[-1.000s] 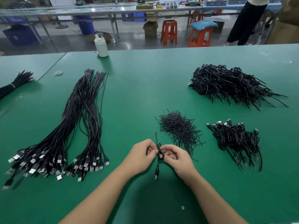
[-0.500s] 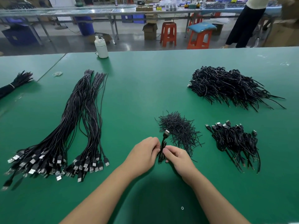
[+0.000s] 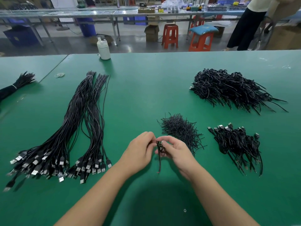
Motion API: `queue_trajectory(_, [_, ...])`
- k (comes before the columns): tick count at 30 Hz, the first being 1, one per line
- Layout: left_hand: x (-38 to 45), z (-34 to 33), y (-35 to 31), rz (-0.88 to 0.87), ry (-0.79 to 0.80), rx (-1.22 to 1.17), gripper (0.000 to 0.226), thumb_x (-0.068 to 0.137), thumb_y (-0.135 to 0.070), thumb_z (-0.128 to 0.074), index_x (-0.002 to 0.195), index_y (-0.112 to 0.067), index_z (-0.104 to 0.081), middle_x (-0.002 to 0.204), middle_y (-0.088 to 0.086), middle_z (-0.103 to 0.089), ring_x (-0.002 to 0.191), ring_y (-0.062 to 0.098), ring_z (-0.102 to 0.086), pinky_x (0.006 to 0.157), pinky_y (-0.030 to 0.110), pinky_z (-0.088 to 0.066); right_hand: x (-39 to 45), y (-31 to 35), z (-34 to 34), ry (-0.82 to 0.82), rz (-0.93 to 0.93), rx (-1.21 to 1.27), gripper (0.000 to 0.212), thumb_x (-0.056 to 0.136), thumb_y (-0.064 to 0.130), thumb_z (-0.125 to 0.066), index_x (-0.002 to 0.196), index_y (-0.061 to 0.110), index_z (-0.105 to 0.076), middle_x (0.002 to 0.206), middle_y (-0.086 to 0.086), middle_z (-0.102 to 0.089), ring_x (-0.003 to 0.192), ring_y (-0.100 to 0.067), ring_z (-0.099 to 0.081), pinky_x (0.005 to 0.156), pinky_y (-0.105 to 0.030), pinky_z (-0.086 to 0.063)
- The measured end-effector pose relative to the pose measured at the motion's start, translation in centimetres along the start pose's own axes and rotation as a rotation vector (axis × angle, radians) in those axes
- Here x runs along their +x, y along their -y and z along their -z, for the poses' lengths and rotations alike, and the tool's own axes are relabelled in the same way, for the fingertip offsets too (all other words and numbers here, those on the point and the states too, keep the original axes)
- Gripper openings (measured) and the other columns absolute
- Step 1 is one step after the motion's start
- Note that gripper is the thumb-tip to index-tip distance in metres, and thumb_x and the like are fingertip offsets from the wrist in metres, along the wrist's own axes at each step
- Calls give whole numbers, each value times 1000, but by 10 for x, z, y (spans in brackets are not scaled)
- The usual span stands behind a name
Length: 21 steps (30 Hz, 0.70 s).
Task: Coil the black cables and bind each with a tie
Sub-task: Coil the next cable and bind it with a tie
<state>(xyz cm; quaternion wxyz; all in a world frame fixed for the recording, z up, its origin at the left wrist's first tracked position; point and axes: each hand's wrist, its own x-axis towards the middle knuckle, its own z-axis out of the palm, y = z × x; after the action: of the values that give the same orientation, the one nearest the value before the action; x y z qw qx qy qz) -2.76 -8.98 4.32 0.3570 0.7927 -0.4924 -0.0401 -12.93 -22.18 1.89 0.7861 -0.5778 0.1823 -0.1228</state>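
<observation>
Matt green counter (image 3: 146, 88), smooth, mat-like. Black cables (image 3: 78, 128) in slightly glossy rubbery sheath, ending in shiny metal plugs (image 3: 61, 178). Thin black ties (image 3: 179, 129), matt, wiry. White bottle (image 3: 103, 49) of smooth plastic. Orange stools (image 3: 170, 35) of glossy plastic on shiny grey floor (image 3: 130, 46).

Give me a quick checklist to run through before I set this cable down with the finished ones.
1. Both hands on the coiled cable: left hand and right hand pinch it. Ok.
2. Coil gathered tight: a loop shows between the fingers, a tail hangs below. Cannot tell.
3. Tie twisted closed: hidden by the fingers. Cannot tell.
4. Spare ties within reach, just beyond the right hand. Ok.
5. Finished pile at right has room beside it on the green table. Ok.
6. Uncoiled cables waiting at left. Ok.
</observation>
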Motion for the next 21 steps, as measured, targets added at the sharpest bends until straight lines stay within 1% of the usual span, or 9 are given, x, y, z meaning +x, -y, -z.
queue_trajectory(2, [2, 6, 1, 84, -33, -63, 14, 92, -9, -59, 85, -20, -54, 79, -10, -56, 74, 4, -50, 66, 13, -36, -2, 6, -2, 67, -16, 27, 25, 95, -3, -55, 118, 1, -62, 89, -10, -74, 83, -13, -69, 73, -21, -54])
queue_trajectory(4, [3, 10, 2, 145, -44, -95, 13, 92, -11, -60, 85, -20, -56, 78, -9, -60, 73, 3, -52, 65, 13, -37, -4, 12, -5, 105, 1, -16, 34, 91, -9, -58, 123, 2, -62, 93, -9, -74, 88, -12, -68, 80, -22, -54])
queue_trajectory(7, [3, 13, -1, 150, -46, -100, 13, 93, -12, -60, 84, -21, -56, 77, -7, -60, 71, 6, -52, 65, 18, -39, -5, 18, -9, -2, 74, -167, 26, 88, -6, -64, 112, 1, -69, 88, -8, -69, 74, -5, -62, 66, -20, -50])
queue_trajectory(9, [2, 14, -6, 109, -64, -91, 15, 92, -11, -60, 84, -22, -53, 77, -9, -58, 73, 4, -51, 64, 13, -37, -5, 22, -10, -86, 132, -276, 11, 88, 3, -69, 97, 3, -74, 86, -4, -64, 63, 0, -53, 58, -16, -45])
queue_trajectory(11, [1, 15, -10, 64, -88, -76, 17, 91, -7, -59, 83, -20, -52, 76, -10, -54, 73, 4, -50, 65, 12, -36, -6, 23, -10, -113, 141, -327, 9, 91, 13, -68, 87, 8, -75, 74, 4, -60, 56, -3, -48, 54, -14, -41])
queue_trajectory(13, [2, 14, -13, 26, -106, -53, 16, 91, -4, -57, 83, -17, -51, 77, -8, -52, 73, 7, -47, 67, 20, -38, -6, 25, -13, -121, 111, -322, 14, 94, 18, -64, 90, 11, -75, 65, 7, -60, 52, -9, -46, 53, -16, -39])
queue_trajectory(16, [0, 13, -16, -76, -103, 10, 14, 92, -5, -54, 85, -16, -50, 82, -5, -49, 76, 15, -47, 70, 29, -42, -6, 28, -16, -144, 58, -165, 21, 95, 18, -63, 115, 12, -63, 74, -6, -72, 59, -17, -54, 53, -21, -44])
queue_trajectory(17, [-1, 13, -16, -112, -92, 31, 12, 93, -6, -52, 86, -16, -50, 84, -4, -48, 76, 18, -48, 70, 30, -43, -6, 29, -16, -151, 48, -113, 23, 95, 17, -63, 117, 14, -57, 73, -10, -72, 61, -20, -57, 51, -22, -45])
queue_trajectory(21, [-2, 12, -17, -156, -80, 85, 8, 94, -10, -49, 89, -15, -50, 87, -1, -49, 76, 20, -49, 69, 30, -43, -7, 31, -14, -107, 98, -140, 8, 97, 11, -59, 104, 8, -58, 65, -8, -68, 57, -19, -59, 51, -24, -47])
